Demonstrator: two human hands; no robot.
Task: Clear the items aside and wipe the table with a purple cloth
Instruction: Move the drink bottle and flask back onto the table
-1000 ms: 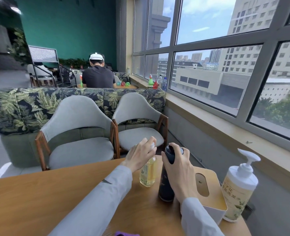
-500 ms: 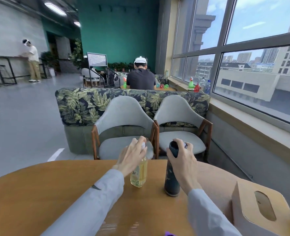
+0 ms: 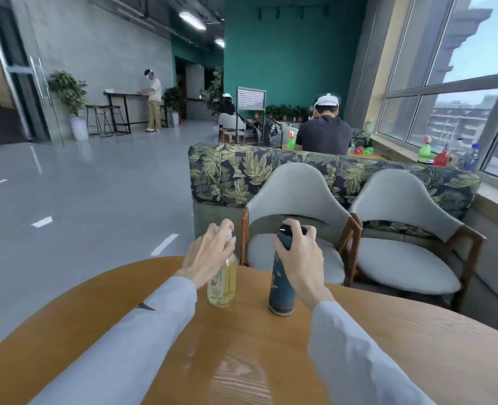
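A clear bottle of yellow liquid [image 3: 223,283] stands on the round wooden table [image 3: 75,314] near its far edge. My left hand [image 3: 210,254] grips its top around the silver cap. Just to the right stands a dark blue flask [image 3: 281,290] with a black lid. My right hand [image 3: 301,257] is wrapped around the flask's upper part. Both bottles stand upright and rest on the tabletop. The purple cloth is out of the frame.
Two grey chairs [image 3: 297,226] [image 3: 402,229] stand just past the table's far edge, with a leaf-print sofa back [image 3: 236,171] behind them. A person in a dark shirt [image 3: 323,133] sits beyond it. Open grey floor lies to the left.
My view has swung left, so the tissue box and pump bottle on the right have left the frame. Both hands have carried the bottles left towards the table's far edge.
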